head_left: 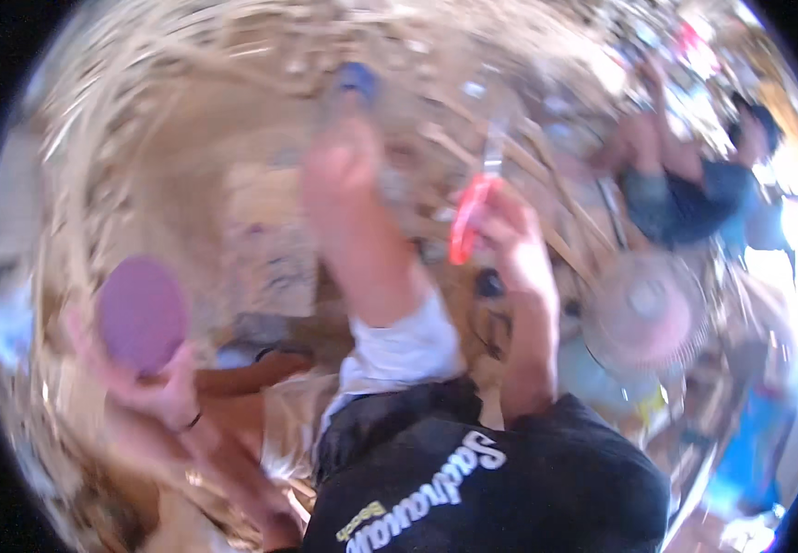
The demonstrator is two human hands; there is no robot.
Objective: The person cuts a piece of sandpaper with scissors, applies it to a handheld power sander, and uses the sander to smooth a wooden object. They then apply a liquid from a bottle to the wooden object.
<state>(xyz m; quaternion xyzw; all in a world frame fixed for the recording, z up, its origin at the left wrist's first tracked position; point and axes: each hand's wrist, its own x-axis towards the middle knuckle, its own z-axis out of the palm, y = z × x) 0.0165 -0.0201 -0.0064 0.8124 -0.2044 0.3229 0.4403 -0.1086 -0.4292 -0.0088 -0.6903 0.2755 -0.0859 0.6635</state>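
Purple round piece (143, 315) sits clasped in left hand (156, 394), hollowness unclear on my feed; right hand (510, 224) grips red-handled blade (482, 191).

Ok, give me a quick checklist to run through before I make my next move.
1. Red-handled tool in the right hand: ok, held by its handle.
2. Purple disc in the left hand: ok, held at its edge.
3. Tool's metal end pointing away from your torso: ok.
4. Tool and disc apart: ok, your bare leg lies between them.
5. Condition of the metal end: cannot tell, too blurred.
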